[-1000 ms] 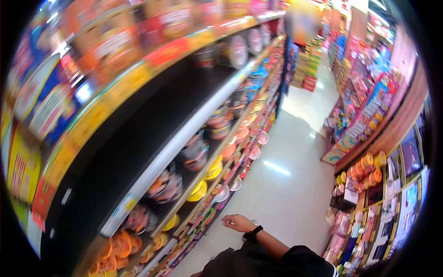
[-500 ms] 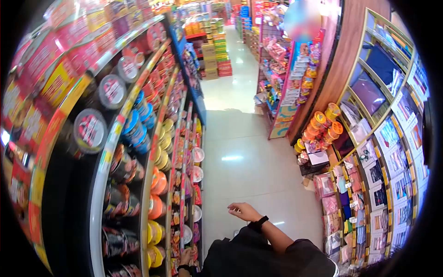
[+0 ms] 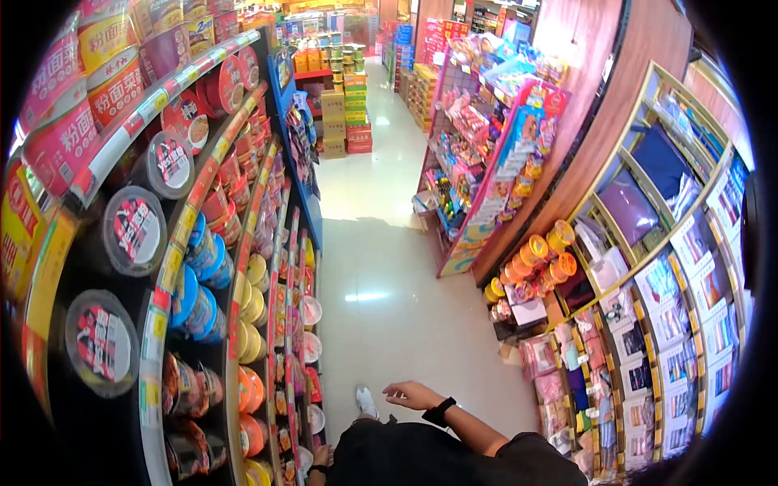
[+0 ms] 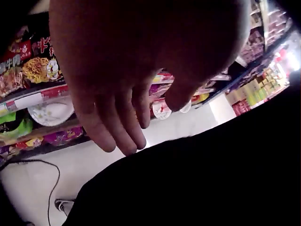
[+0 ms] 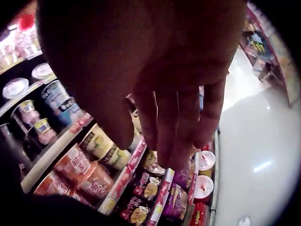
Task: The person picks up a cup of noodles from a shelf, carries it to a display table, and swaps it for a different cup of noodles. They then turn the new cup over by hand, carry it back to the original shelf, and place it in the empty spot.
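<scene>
Low in the head view, my right hand (image 3: 413, 395) hangs in front of the dark clothing, a black band on its wrist and nothing in it. My left hand (image 3: 322, 455) is beside the lower shelf edge; whether it touches the shelf is unclear there. Seen in the left wrist view, the left hand (image 4: 146, 56) has loosely extended fingers holding nothing, with noodle packs (image 4: 40, 69) behind. The right hand (image 5: 150, 70) in the right wrist view has fingers hanging loose and empty, shelf cups (image 5: 75, 162) beyond them.
Shelving with lidded cups (image 3: 136, 230) and blue-lidded cups (image 3: 185, 296) runs along the left. Pale floor (image 3: 381, 324) extends ahead between it and a snack rack (image 3: 478, 162). Racks of packaged goods (image 3: 640, 368) line the right. Stacked cartons (image 3: 357, 113) stand farther off.
The head view has swung toward the aisle from the left shelf. My left hand came into sight at the lower left; a white shoe now shows on the floor. The right hand remains empty.
</scene>
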A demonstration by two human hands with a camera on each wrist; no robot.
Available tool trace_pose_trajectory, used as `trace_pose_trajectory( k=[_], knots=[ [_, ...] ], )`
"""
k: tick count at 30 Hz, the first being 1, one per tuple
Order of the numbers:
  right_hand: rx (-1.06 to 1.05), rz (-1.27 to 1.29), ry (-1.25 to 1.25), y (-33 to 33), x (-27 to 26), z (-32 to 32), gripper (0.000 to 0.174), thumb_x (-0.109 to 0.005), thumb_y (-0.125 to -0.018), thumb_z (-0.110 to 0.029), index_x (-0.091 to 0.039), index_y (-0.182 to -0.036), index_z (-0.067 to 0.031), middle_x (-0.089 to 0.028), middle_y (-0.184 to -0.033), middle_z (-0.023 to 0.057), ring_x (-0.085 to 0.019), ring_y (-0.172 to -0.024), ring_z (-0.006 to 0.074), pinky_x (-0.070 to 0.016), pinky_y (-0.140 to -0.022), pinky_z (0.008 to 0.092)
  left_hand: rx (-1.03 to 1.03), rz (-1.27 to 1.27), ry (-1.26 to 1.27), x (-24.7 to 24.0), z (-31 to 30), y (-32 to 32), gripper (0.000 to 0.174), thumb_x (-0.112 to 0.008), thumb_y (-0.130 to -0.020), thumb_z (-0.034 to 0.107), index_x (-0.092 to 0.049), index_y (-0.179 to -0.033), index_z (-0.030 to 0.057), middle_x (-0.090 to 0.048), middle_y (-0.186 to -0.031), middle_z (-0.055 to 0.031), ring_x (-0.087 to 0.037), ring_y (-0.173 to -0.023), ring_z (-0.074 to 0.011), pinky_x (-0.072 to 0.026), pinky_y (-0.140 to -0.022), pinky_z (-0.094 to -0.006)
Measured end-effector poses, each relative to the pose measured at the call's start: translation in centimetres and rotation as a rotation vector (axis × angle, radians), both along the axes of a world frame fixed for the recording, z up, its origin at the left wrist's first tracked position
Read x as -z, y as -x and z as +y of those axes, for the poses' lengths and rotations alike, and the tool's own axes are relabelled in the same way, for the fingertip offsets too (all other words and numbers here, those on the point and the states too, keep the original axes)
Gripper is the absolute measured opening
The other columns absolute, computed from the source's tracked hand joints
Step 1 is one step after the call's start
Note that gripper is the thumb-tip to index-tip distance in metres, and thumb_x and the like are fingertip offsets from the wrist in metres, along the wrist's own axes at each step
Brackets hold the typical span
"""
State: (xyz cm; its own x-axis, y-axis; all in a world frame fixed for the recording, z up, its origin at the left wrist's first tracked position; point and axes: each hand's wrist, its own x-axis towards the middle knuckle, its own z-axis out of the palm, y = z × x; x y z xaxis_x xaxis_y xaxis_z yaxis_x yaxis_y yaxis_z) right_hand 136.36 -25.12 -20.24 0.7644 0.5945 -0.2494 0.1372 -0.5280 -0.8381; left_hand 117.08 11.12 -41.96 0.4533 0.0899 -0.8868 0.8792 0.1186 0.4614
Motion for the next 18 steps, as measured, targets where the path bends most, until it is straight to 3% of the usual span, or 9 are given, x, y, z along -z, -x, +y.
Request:
trace_pose_trajectory(
  k=[4, 6, 8, 9, 11, 14, 15, 18],
  knots=[
    [0.126, 0.179, 0.075, -5.1, 8.4, -3.3, 0.04, -0.063, -0.099, -0.037, -0.066, -0.122, -0.0043, -0.074, -0.098, 0.0128, -0.071, -0.088, 0.024, -0.0558, -0.081, 0.039, 0.02, 0.262, 0.111, 1.9, 0.8, -7.8, 0.03, -0.058, -0.094, 0.032, -0.065, -0.111, 0.0076, -0.068, -0.094, -0.0063, -0.064, -0.074, -0.0218, -0.0496, -0.062, -0.0367],
    [0.215, 0.32, 0.202, -6.7, 13.5, -6.5, 0.042, -0.064, -0.098, -0.038, -0.068, -0.119, -0.0022, -0.075, -0.099, 0.0107, -0.072, -0.087, 0.0215, -0.0562, -0.08, 0.037, 0.204, 0.157, -0.115, 2.6, 1.3, -12.7, 0.031, -0.057, -0.094, 0.033, -0.068, -0.107, 0.0064, -0.069, -0.094, -0.0075, -0.065, -0.075, -0.0214, -0.0496, -0.063, -0.0361],
    [0.462, 0.556, 0.136, -6.6, 21.0, -11.4, 0.041, -0.066, -0.096, -0.035, -0.069, -0.118, -0.0009, -0.076, -0.102, 0.0098, -0.073, -0.086, 0.0212, -0.0571, -0.078, 0.035, 0.33, 0.109, -0.211, 2.4, 0.7, -18.7, 0.033, -0.056, -0.094, 0.033, -0.072, -0.103, 0.0051, -0.07, -0.094, -0.0088, -0.065, -0.076, -0.0209, -0.0495, -0.063, -0.0355],
    [0.586, 0.657, 0.196, -6.7, 20.9, -13.2, 0.04, -0.067, -0.096, -0.034, -0.069, -0.117, -0.0007, -0.076, -0.102, 0.0098, -0.073, -0.085, 0.0212, -0.0575, -0.077, 0.0347, 0.394, 0.098, -0.257, 2.8, 0.0, -21.3, 0.034, -0.055, -0.094, 0.033, -0.073, -0.101, 0.0045, -0.07, -0.094, -0.0094, -0.065, -0.077, -0.0206, -0.0495, -0.063, -0.0352],
    [0.793, 0.778, 0.252, -6.7, 21.2, -15.9, 0.038, -0.068, -0.095, -0.032, -0.07, -0.115, -0.0005, -0.076, -0.102, 0.0099, -0.074, -0.084, 0.0209, -0.0583, -0.073, 0.0346, 0.226, -0.061, -0.036, 1.6, -1.3, -26.1, 0.034, -0.058, -0.095, 0.031, -0.071, -0.111, 0.004, -0.072, -0.098, -0.0071, -0.067, -0.076, -0.0203, -0.0508, -0.061, -0.0331],
    [1.028, 0.87, 0.121, -7.2, 22.3, -18.7, 0.036, -0.068, -0.094, -0.031, -0.07, -0.112, 0.0003, -0.077, -0.1, 0.0098, -0.074, -0.082, 0.0202, -0.058, -0.068, 0.0347, 0.346, -0.085, -0.044, 2.0, -2.7, -34.2, 0.039, -0.059, -0.096, 0.035, -0.067, -0.119, 0.0045, -0.073, -0.101, -0.0078, -0.068, -0.079, -0.0167, -0.0515, -0.061, -0.0323],
    [1.092, 0.88, 0.047, -7.4, 24.4, -19.8, 0.036, -0.069, -0.094, -0.031, -0.07, -0.112, -0.0001, -0.076, -0.1, 0.0102, -0.073, -0.081, 0.0213, -0.0578, -0.068, 0.0353, 0.391, -0.085, -0.06, 1.5, -3.1, -36.6, 0.039, -0.06, -0.096, 0.035, -0.066, -0.12, 0.0046, -0.073, -0.101, -0.0078, -0.068, -0.079, -0.0163, -0.0509, -0.06, -0.0316],
    [1.139, 0.897, 0.005, -10.8, 24.0, -21.5, 0.034, -0.069, -0.095, -0.03, -0.07, -0.113, -0.0015, -0.076, -0.101, 0.0105, -0.072, -0.08, 0.0228, -0.0576, -0.068, 0.0356, 0.458, -0.098, -0.13, 0.7, -5.1, -43.8, 0.038, -0.06, -0.097, 0.034, -0.065, -0.12, 0.0047, -0.074, -0.1, -0.0079, -0.068, -0.078, -0.0156, -0.0496, -0.058, -0.0303]
  ],
)
